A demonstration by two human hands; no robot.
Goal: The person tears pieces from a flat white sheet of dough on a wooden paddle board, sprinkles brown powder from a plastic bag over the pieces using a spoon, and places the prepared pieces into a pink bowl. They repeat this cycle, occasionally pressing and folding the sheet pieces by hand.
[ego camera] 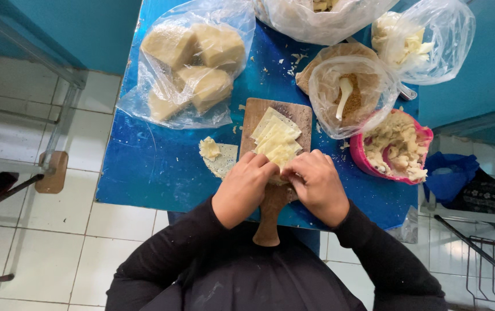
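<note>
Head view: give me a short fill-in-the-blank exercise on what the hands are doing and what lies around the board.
1. Both hands, the left hand and the right hand, meet over a wooden ____ with a handle.
2. The pale sliced sheets lie stacked on the board, just beyond the ____.
3. The bowl of pale filling right of the board is ____ in colour.
4. The clear bag left of the board holds large tan ____.

Missing words: cutting board; fingers; pink; blocks
</note>
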